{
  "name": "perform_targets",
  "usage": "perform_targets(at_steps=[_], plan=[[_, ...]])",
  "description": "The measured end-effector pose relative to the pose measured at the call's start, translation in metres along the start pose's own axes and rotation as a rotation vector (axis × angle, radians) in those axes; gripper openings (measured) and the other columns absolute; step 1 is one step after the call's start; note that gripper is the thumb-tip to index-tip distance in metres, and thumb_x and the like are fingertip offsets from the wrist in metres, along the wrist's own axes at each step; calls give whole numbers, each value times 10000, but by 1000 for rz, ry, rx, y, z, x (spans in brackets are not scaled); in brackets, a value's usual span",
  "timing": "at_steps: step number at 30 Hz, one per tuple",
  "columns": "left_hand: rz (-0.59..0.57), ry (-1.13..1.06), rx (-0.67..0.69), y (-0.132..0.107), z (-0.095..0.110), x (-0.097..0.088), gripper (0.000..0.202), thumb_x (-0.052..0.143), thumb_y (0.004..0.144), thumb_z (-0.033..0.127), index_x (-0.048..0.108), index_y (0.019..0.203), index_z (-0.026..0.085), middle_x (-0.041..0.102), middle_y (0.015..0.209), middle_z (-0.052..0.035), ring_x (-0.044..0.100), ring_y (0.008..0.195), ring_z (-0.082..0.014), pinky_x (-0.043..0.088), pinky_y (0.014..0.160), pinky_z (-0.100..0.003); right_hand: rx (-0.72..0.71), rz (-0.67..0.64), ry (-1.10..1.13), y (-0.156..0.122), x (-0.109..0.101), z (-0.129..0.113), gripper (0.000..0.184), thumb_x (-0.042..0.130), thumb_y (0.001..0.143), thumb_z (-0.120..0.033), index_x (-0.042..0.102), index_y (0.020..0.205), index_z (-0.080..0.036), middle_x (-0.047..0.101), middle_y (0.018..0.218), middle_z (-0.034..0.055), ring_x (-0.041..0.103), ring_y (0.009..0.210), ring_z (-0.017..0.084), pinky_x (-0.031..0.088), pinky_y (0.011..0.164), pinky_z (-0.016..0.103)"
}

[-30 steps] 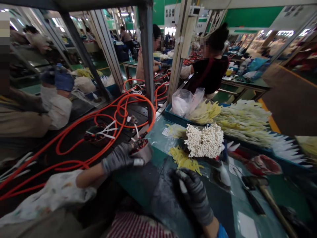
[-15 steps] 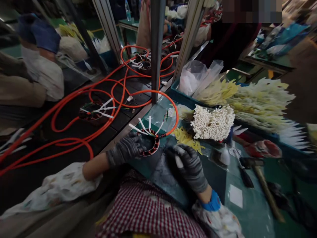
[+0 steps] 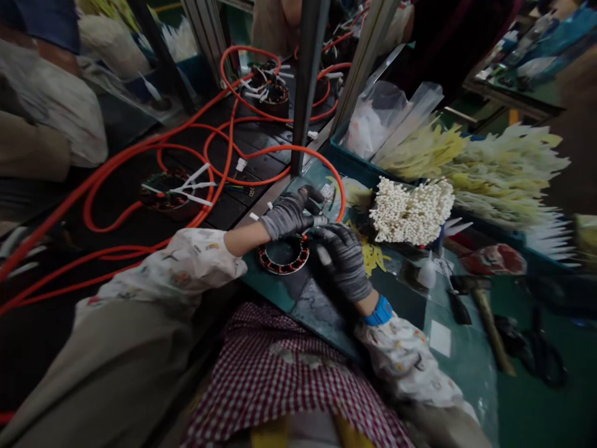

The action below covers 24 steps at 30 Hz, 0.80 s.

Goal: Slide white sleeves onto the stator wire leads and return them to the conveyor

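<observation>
A round motor stator (image 3: 284,257) with copper windings lies flat on the green bench (image 3: 466,386) just in front of me. My left hand (image 3: 289,213), in a grey glove, reaches over its far side and grips the white sleeved wires and the orange cable (image 3: 326,163) that rise from it. My right hand (image 3: 344,260), in a dark glove with white tape on one finger, rests at the stator's right edge, fingers curled against it. Whether it holds anything is hidden.
A bundle of white tubes (image 3: 410,210) stands right of the stator, with yellow and white sleeves in a blue tray (image 3: 347,163) behind. A hammer (image 3: 485,314) lies at right. More stators (image 3: 170,190) and orange cables lie on the dark conveyor at left. A metal post (image 3: 305,81) rises ahead.
My left hand carried the stator from the conveyor edge onto the bench, set it flat, then shifted up to its wires. My right hand moved in against the stator. My view tilted down.
</observation>
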<state>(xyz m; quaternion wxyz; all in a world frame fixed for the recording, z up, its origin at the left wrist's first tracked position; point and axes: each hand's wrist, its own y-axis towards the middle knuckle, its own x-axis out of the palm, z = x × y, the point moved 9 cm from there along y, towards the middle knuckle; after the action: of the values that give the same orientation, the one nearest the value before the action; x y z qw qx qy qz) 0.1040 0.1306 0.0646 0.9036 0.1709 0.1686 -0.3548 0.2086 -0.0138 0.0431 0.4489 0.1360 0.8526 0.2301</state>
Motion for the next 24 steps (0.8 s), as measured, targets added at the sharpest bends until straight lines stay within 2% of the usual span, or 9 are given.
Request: perform_targets(at_steps=[3, 6, 9, 11, 13, 15, 19, 22, 24], plan=[[5, -160, 4, -20, 16, 3, 279, 840, 943, 347, 703, 1114, 174, 810, 1078, -61, 757, 956, -193, 629, 921, -351, 136, 129, 175, -22, -24, 0, 337, 626, 1092, -308, 710, 1417, -279, 778, 1297, 93, 746, 1199, 279, 641, 1080, 500], [-114, -47, 122, -49, 42, 8, 131, 793, 991, 322, 770, 1046, 205, 834, 1048, -29, 780, 1013, -207, 551, 1166, -458, 283, 198, 345, -37, -37, -6, 351, 632, 1104, -351, 665, 1447, -290, 795, 1272, 73, 783, 1094, 230, 696, 938, 428], [-200, 111, 227, -65, 54, 15, 77, 756, 1021, 288, 817, 1054, 255, 845, 1059, -20, 781, 1096, -228, 396, 1331, -549, 282, 230, 420, -38, -46, -25, 304, 682, 1082, -394, 716, 1366, -290, 792, 1261, 67, 778, 1140, 232, 693, 982, 440], [-201, 131, 241, -67, 53, 18, 103, 753, 1024, 302, 835, 1074, 263, 836, 1113, -48, 762, 1147, -247, 462, 1285, -538, 257, 259, 421, -36, -51, -36, 215, 736, 1054, -397, 781, 1241, -300, 795, 1204, 55, 774, 1155, 244, 678, 1029, 455], [-181, 68, 224, -64, 50, 20, 118, 760, 1016, 307, 847, 1070, 248, 817, 1124, -75, 753, 1150, -254, 569, 1165, -483, 273, 294, 443, -37, -52, -38, 154, 759, 1042, -404, 805, 1148, -302, 808, 1134, 43, 787, 1107, 245, 681, 1012, 451], [-156, -59, 174, -61, 46, 20, 118, 769, 1000, 290, 844, 1059, 222, 804, 1096, -86, 760, 1107, -246, 627, 1051, -425, 340, 330, 493, -41, -49, -31, 160, 768, 1040, -429, 794, 1111, -288, 829, 1082, 36, 805, 1032, 237, 696, 943, 430], [-159, -231, 74, -58, 41, 22, 124, 793, 939, 303, 800, 981, 187, 793, 1004, -77, 767, 952, -220, 650, 884, -363, 484, 357, 510, -50, -40, -13, 242, 788, 1022, -505, 766, 1034, -264, 843, 971, 18, 803, 884, 220, 700, 833, 399], [-133, -178, 100, -61, 42, 22, 141, 767, 926, 324, 770, 946, 184, 780, 956, -72, 749, 871, -202, 630, 785, -334, 540, 328, 494, -50, -34, -5, 292, 780, 1012, -552, 748, 986, -263, 827, 901, 1, 774, 796, 212, 692, 758, 383], [-78, -42, 184, -68, 47, 23, 144, 760, 930, 337, 759, 916, 194, 784, 938, -74, 752, 881, -212, 637, 822, -361, 558, 333, 483, -47, -32, -3, 277, 797, 998, -536, 749, 984, -263, 820, 887, -3, 766, 779, 212, 683, 732, 376]])
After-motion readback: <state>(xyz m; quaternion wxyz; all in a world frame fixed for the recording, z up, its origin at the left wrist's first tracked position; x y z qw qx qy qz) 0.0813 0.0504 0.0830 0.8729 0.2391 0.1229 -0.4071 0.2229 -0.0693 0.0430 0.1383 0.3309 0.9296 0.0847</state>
